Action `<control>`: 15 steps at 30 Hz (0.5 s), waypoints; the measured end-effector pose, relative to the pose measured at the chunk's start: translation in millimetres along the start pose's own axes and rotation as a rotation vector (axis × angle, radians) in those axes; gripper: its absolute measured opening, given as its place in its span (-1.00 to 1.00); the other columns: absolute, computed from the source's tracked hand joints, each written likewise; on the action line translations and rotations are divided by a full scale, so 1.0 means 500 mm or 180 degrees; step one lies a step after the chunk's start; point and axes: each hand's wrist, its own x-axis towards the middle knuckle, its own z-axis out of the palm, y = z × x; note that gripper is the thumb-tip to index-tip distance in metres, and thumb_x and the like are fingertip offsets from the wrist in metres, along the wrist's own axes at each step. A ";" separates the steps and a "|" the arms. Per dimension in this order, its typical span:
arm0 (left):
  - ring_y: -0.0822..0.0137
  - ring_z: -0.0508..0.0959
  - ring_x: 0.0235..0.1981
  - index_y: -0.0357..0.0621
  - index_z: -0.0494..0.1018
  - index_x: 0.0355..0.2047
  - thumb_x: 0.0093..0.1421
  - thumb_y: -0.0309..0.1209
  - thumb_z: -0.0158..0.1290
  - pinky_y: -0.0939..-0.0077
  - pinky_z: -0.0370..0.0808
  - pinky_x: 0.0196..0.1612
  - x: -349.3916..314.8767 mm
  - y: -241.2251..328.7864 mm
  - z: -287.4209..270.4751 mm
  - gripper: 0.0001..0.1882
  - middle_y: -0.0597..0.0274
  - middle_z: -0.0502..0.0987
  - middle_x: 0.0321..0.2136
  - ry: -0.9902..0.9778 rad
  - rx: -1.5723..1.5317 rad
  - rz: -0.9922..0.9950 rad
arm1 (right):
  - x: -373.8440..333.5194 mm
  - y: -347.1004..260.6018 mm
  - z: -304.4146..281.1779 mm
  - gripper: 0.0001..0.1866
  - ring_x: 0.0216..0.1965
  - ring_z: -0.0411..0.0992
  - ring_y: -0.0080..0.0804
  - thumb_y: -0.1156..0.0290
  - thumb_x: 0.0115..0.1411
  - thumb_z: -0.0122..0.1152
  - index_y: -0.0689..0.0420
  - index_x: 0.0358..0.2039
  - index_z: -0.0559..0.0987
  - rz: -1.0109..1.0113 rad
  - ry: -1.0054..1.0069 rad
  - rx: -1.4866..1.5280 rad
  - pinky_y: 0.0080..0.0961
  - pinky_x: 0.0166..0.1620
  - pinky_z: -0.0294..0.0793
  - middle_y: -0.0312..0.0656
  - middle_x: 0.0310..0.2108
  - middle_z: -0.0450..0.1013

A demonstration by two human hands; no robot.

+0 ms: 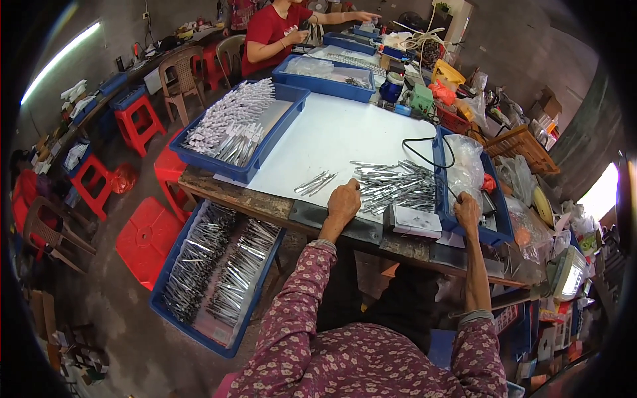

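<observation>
On the white-topped table (318, 139) lies a heap of slim silver pen-like metal pieces (401, 186). My left hand (344, 203) rests at the heap's near left edge with its fingers curled together; what they pinch, if anything, is hidden. A few more such pieces (316, 183) lie apart to its left. My right hand (467, 212) is closed at the near end of a blue tray (502, 215) holding clear plastic bags (464, 162); a thin dark line runs to its fingers, too small to name. Between my hands sits a white block (417, 221) at the table's front edge.
A blue tray (249, 174) of white-ended pieces stands at the table's left. Below it, another blue tray (159, 302) holds many silver pieces beside red stools (149, 242). A black cord (431, 139) loops near the right tray. A co-worker in red (269, 33) works at the far end.
</observation>
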 end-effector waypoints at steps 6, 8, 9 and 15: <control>-0.06 0.48 -0.45 -0.23 0.37 -0.38 0.03 -0.44 -0.12 0.17 0.40 -0.34 0.000 0.005 -0.004 -0.84 -0.12 0.47 -0.56 -0.0032 -0.0022 -0.0012 | 0.000 0.000 0.000 -0.84 -0.38 0.40 0.02 0.43 -0.18 -0.01 0.19 -0.54 0.45 -0.0008 -0.0002 0.0026 -0.18 -0.32 0.34 0.06 -0.50 0.42; -0.06 0.48 -0.45 -0.24 0.37 -0.39 0.03 -0.44 -0.12 0.17 0.40 -0.34 0.000 0.009 -0.004 -0.84 -0.12 0.47 -0.56 -0.0035 -0.0027 -0.0008 | 0.000 0.005 0.000 -0.84 -0.38 0.40 0.01 0.43 -0.18 -0.01 0.19 -0.54 0.45 0.0016 0.0011 0.0028 -0.18 -0.32 0.34 0.06 -0.50 0.42; -0.06 0.48 -0.45 -0.24 0.37 -0.39 0.03 -0.43 -0.12 0.17 0.40 -0.34 0.001 0.012 -0.003 -0.83 -0.12 0.47 -0.56 -0.0033 -0.0031 -0.0008 | 0.000 0.008 0.000 -0.84 -0.38 0.40 0.01 0.43 -0.18 -0.02 0.19 -0.54 0.45 0.0009 0.0027 0.0026 -0.18 -0.31 0.34 0.05 -0.49 0.42; -0.06 0.48 -0.45 -0.23 0.36 -0.39 0.02 -0.42 -0.12 0.16 0.39 -0.34 -0.001 0.002 0.001 -0.83 -0.12 0.47 -0.56 0.0002 -0.0003 0.0017 | -0.002 0.003 0.001 -0.85 -0.38 0.40 0.00 0.44 -0.17 -0.01 0.19 -0.53 0.46 -0.0032 0.0055 0.0024 -0.19 -0.31 0.35 0.04 -0.47 0.42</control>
